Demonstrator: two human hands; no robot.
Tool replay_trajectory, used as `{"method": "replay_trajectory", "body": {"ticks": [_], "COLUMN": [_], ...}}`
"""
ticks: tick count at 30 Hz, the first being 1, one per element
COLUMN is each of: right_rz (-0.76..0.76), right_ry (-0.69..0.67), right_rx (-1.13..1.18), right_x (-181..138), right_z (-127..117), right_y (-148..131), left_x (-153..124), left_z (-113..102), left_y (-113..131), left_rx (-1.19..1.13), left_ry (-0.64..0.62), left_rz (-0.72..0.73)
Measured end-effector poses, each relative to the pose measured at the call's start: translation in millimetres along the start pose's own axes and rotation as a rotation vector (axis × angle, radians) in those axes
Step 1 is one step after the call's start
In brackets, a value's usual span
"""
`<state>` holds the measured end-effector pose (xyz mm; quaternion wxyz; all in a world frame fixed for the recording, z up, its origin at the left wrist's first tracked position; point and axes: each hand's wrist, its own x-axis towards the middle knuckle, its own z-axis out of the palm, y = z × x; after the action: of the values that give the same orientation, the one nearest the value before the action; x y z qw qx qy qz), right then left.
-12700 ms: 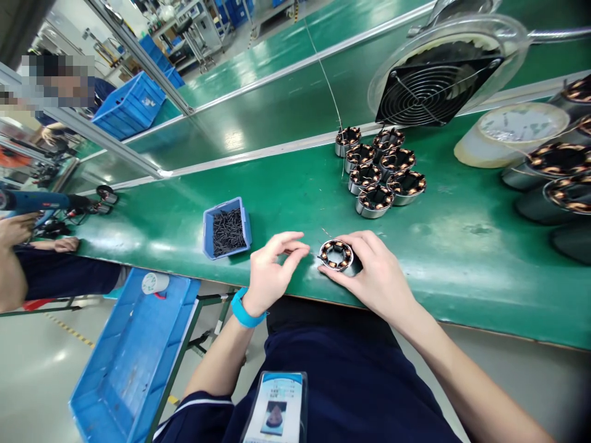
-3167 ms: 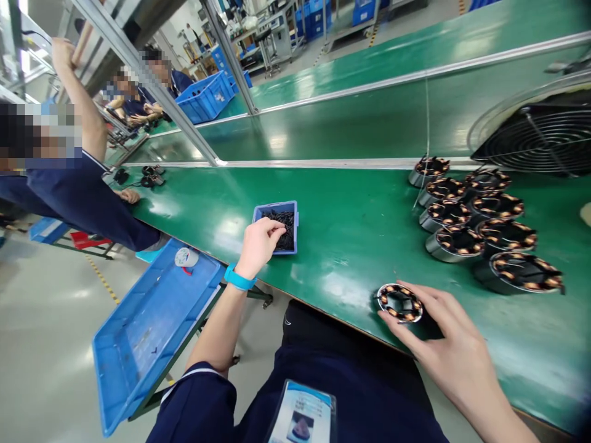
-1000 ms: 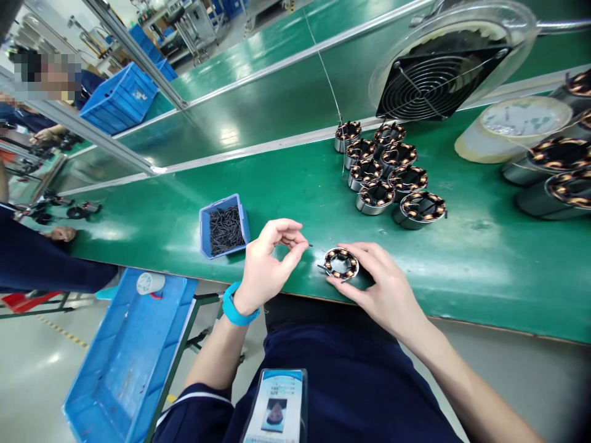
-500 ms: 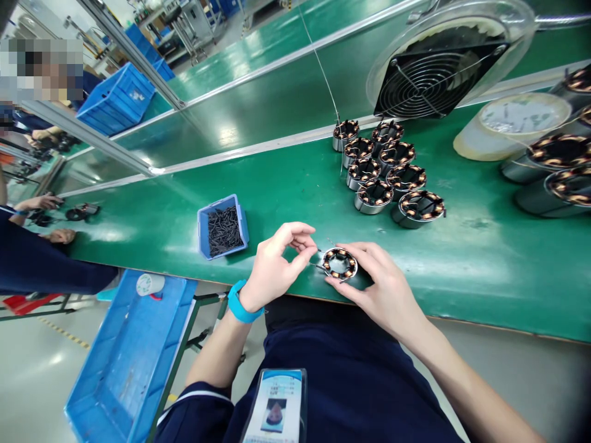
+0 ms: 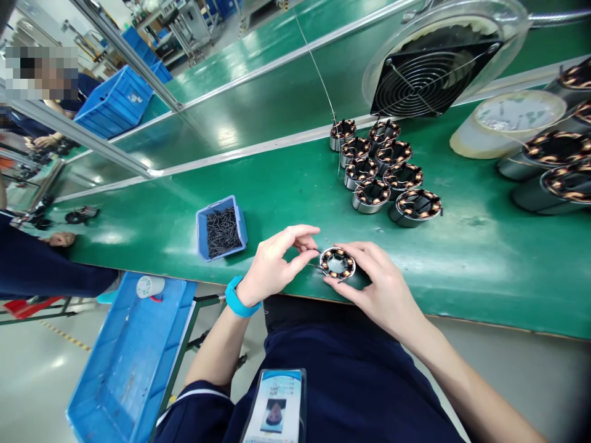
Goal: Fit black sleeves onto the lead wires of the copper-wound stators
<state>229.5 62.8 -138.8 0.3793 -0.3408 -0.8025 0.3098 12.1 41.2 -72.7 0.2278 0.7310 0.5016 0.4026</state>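
Observation:
Between the thumb and fingers of my right hand (image 5: 381, 280) rests a motor stator (image 5: 337, 277), a metal ring with copper coils, held by its right side close to the bench's front edge. My left hand (image 5: 279, 261) is at the stator's left side, its thumb and fingertips pinching a thin black sleeve where a wire lead comes out. A second lead sticks out just below those fingertips. Left of this hand stands a small blue bin (image 5: 198, 231), filled with short black sleeves (image 5: 223, 231).
Several wound stators (image 5: 418, 208) stand in rows behind my hands, with larger ones (image 5: 540, 191) at right. A fan (image 5: 420, 86) and a white spool (image 5: 480, 132) sit at the back. A blue crate (image 5: 124, 351) is lower left; a co-worker's hand (image 5: 62, 239) rests at far left.
My left fingertips have closed in slightly on the lead beside the stator. My right hand keeps its hold. At far left, one of the co-worker's hands has gone from sight.

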Motion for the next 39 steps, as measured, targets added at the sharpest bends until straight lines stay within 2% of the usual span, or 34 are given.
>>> {"method": "replay_trajectory", "body": {"ticks": [11,19,21,25,28,31,35,39], "right_rz": [-0.003,0.000,0.001,0.002,0.003,0.012,0.018,0.017], "right_ry": [0.007,0.006,0.006,0.005,0.002,-0.007,-0.002,-0.008], "right_rx": [0.001,0.002,0.002,-0.004,-0.002,0.005,0.012,0.024], "right_x": [2,0,0,1,1,2,2,3], "right_z": [2,1,1,2,2,1,1,0], "right_y": [0,1,1,2,1,0,-2,-2], "left_x": [7,5,6,10,16,25,35,39], "left_z": [5,11,7,-9,-18,-16,-5,-3], "left_y": [-10,-12,-12,-13,-13,-8,-2,0], "left_rx": [-0.148,-0.132,-0.133,-0.196,-0.227,-0.212,-0.146,-0.095], "left_ry": [-0.077,-0.041,-0.054,-0.161,-0.080,0.045,0.018,-0.001], "left_rz": [-0.070,-0.062,-0.090,-0.216,-0.261,-0.217,-0.119,-0.077]}}
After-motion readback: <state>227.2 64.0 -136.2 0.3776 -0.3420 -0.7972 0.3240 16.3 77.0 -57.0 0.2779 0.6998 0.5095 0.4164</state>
